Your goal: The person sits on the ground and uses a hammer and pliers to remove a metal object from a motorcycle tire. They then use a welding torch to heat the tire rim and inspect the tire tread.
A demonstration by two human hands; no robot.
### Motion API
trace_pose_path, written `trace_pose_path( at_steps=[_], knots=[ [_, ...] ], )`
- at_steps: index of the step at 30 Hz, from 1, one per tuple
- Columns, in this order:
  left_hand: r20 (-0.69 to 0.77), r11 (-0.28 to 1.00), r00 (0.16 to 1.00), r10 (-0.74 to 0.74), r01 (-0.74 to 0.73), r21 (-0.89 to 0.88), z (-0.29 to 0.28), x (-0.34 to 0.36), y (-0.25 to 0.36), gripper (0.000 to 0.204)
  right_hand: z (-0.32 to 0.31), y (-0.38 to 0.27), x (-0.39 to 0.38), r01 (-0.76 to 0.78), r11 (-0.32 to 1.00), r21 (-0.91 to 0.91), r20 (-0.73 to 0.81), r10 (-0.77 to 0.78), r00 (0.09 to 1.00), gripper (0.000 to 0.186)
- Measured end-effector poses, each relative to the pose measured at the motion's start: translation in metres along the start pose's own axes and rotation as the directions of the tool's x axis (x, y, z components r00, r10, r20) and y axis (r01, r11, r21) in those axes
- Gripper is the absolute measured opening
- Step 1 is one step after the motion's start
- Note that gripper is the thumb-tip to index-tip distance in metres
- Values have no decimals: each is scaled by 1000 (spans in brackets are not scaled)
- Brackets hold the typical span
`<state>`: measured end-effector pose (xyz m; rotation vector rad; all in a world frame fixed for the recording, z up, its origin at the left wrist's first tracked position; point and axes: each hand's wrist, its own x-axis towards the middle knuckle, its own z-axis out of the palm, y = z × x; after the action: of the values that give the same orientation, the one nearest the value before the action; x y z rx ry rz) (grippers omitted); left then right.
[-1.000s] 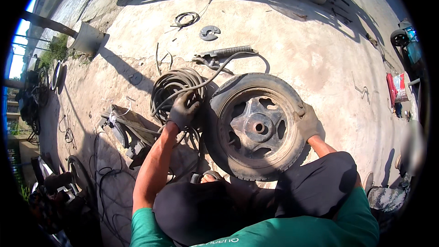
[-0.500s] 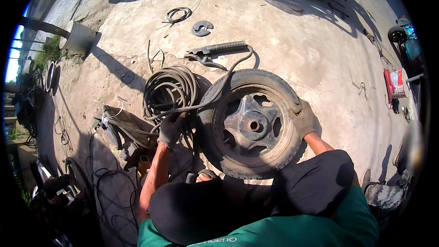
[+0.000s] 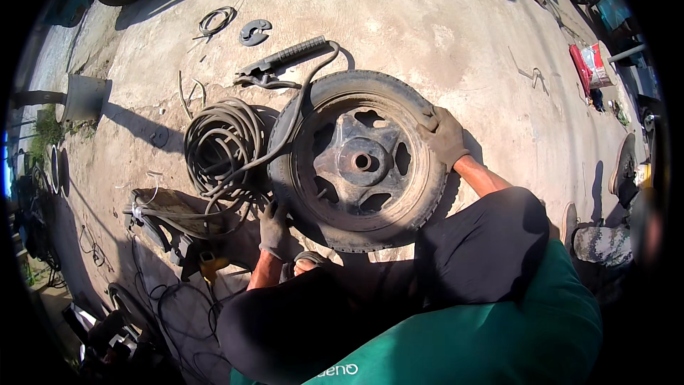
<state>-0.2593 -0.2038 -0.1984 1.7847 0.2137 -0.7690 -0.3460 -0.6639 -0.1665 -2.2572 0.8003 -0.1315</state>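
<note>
A motorcycle wheel [image 3: 329, 164] with a dusty tyre and black star-shaped hub lies flat on the ground before me. My gloved right hand [image 3: 444, 138] grips the tyre's right side, its thumb over the sidewall. At the tyre's lower left is my gloved left hand [image 3: 273, 232]; its fingers are dark in shade, and whether they grip the tyre cannot be made out. A coil of thick grey cable [image 3: 217, 146] lies left of the wheel. Its end crosses the tyre's left edge up to a welding electrode holder [image 3: 285, 57] beyond the wheel.
A grey notched disc [image 3: 254, 32] and a small cable loop [image 3: 217, 21] lie farther off. Left are a bucket [image 3: 85, 98] and thin black cables [image 3: 167, 299]. A red-and-white packet [image 3: 590, 68] lies at right, near another person's camouflage-clad leg [image 3: 602, 244].
My left hand has left the cable and come down to the tyre's lower-left edge. My right hand stays on the tyre. The whole view has shifted, so the scene sits farther up and left.
</note>
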Motion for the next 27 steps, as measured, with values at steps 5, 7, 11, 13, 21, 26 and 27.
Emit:
trace_pose_path(
  at_steps=[5, 7, 11, 13, 21, 26, 27],
  knots=[
    [35, 953, 975, 217, -204, -225, 32, 57, 68, 40, -6, 19, 18, -135, 989, 58, -157, 142, 977, 42],
    [100, 956, 980, 172, -141, -257, 41, 76, 95, 49, -5, 29, 31, -157, 986, 54, -221, 165, 961, 42],
    [99, 768, 912, 398, -391, 507, 53, 103, 74, 81, -10, 25, 48, -157, 988, -14, -232, 149, 961, 37],
    [62, 705, 895, 443, -390, 593, 62, 92, 67, 84, -1, 44, 53, 0, 996, -94, -338, -32, 941, 25],
    [59, 727, 827, 560, -524, 443, 68, 87, 51, 81, 3, 43, 48, 15, 988, -151, -365, -70, 928, 21],
    [9, 758, 832, 555, -511, 405, 64, 88, 42, 81, 6, 38, 51, -16, 985, -170, -345, -45, 937, 22],
    [8, 757, 829, 559, -514, 402, 63, 88, 43, 81, 7, 38, 51, -3, 987, -163, -353, -56, 934, 23]
  ],
)
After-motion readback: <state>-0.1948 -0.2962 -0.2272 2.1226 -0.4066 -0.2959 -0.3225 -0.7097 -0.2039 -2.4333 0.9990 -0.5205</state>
